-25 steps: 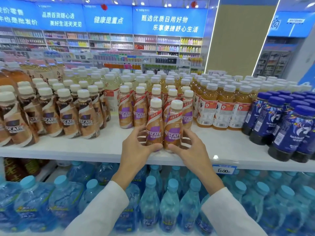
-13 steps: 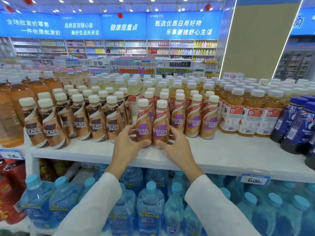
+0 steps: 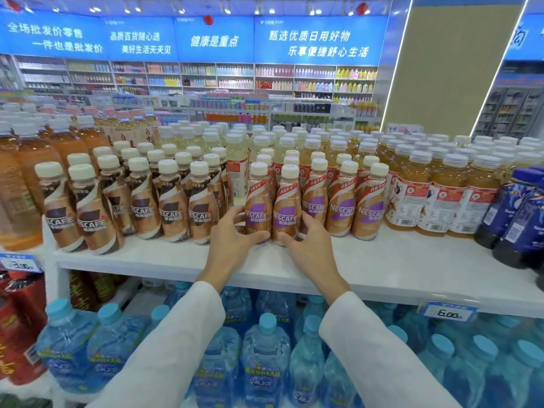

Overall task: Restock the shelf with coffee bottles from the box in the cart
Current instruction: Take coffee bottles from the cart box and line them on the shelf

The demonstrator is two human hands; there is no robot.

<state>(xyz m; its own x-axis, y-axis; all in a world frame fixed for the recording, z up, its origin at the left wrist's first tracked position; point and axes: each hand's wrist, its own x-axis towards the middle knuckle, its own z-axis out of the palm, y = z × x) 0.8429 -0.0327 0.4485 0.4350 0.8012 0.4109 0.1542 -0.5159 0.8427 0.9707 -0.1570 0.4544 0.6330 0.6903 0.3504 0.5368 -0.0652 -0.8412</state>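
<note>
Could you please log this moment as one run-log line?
phase: shelving | left hand grips left purple-label bottle | right hand grips right purple-label bottle | both upright on shelf

Retail shop interior. A white shelf carries dense rows of bottled drinks, with a price tag on its near edge. Stocked wall shelving stands far back under blue banners.

Purple-labelled coffee bottles, white shelf, blue-capped water bottles

Bright, even light from ceiling spotlights, faint shadows, wide-angle curvature at edges, far shelves perhaps soft.
</note>
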